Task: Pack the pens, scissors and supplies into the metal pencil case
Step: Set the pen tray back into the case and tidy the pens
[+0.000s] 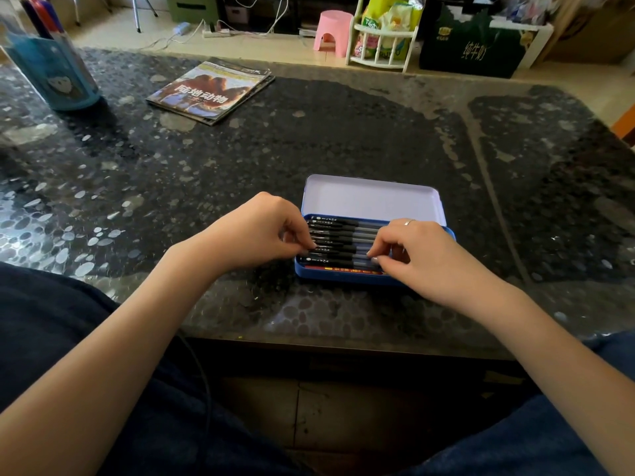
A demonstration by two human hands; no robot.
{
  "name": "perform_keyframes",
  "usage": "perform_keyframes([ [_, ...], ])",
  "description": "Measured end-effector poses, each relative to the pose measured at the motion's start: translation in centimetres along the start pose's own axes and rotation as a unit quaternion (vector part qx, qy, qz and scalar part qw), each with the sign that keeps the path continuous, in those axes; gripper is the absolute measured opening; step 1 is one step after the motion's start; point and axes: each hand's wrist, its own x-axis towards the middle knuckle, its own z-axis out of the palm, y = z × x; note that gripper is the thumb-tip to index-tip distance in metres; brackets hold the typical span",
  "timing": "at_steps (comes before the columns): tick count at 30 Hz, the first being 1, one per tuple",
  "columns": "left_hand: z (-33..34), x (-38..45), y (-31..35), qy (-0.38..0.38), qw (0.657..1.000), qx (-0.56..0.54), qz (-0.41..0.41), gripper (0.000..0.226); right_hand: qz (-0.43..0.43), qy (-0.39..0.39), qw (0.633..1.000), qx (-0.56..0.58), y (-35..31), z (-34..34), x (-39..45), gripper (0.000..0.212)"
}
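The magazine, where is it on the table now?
In the head view the magazine lies at the far left of the table, right of the blue pen holder.

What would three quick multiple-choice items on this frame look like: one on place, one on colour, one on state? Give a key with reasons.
1. Where does the magazine lie relative to the pencil case?
A. Far left of it on the table
B. Inside it
C. Under it

2. What colour is the outer shell of the pencil case?
A. Red
B. Blue
C. Green

3. What state is the case lid in?
A. Shut
B. Taken off and laid aside
C. Open, tipped back

Key:
1 A, the magazine lies on the table well beyond and left of the pencil case.
2 B, its front wall and rim are blue.
3 C, the lid stands tipped back behind the row of pens, where the left hand and right hand have their fingertips.
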Motion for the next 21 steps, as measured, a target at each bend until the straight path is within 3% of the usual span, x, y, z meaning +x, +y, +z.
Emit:
perform_keyframes([
  [8,-1.5,-0.2,0.3,0.026,0.998,-0.044,-0.027,0.012,-0.005,0.071,0.997,0.014,0.7,-0.5,0.1,0.006],
  [21,-0.4,0.0,0.3,-0.016,0.999,-0.028,-0.021,0.016,-0.009,0.002,1.000,0.005,1.0,-0.9,-0.2,0.013],
])
